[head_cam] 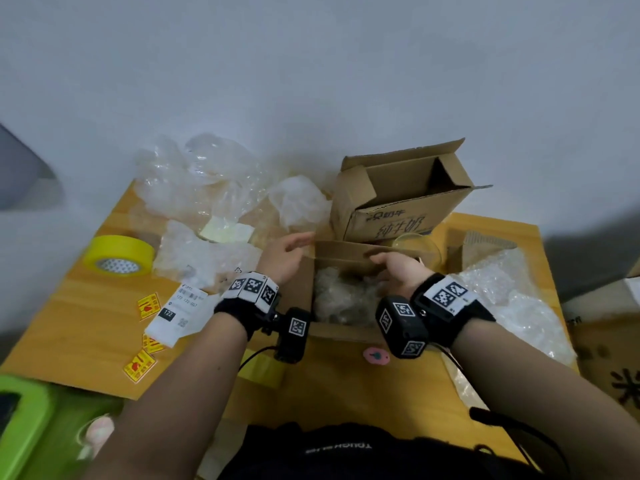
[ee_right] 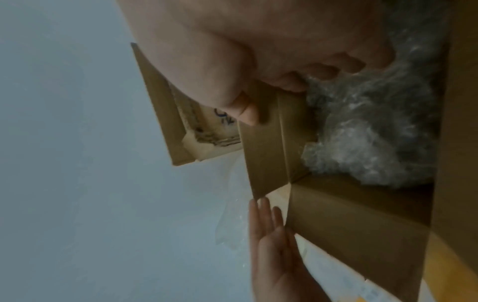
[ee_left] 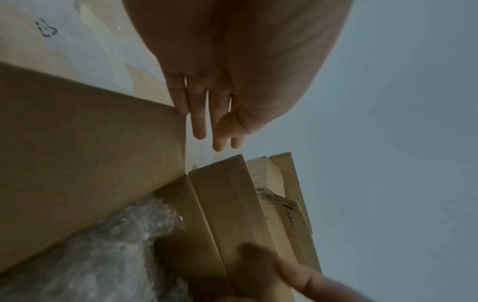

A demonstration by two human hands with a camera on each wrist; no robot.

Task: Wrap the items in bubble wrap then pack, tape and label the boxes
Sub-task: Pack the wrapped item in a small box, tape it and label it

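- Meanwhile, a small open brown cardboard box [head_cam: 313,282] sat on the yellow wooden table [head_cam: 86,327], directly in front of the person, with a bundle wrapped in clear bubble wrap [head_cam: 343,299] inside it.
- The left hand [head_cam: 285,256] lay flat, fingers straight, against the outside of the box's left flap and held nothing.
- The right hand [head_cam: 398,268] gripped the box's far flap, thumb on one face and fingers curled over its edge.
- Behind it stood a larger open printed carton [head_cam: 398,199].
- A roll of yellow tape [head_cam: 119,255], a white shipping label [head_cam: 180,311] and yellow stickers [head_cam: 148,306] lay to the left.
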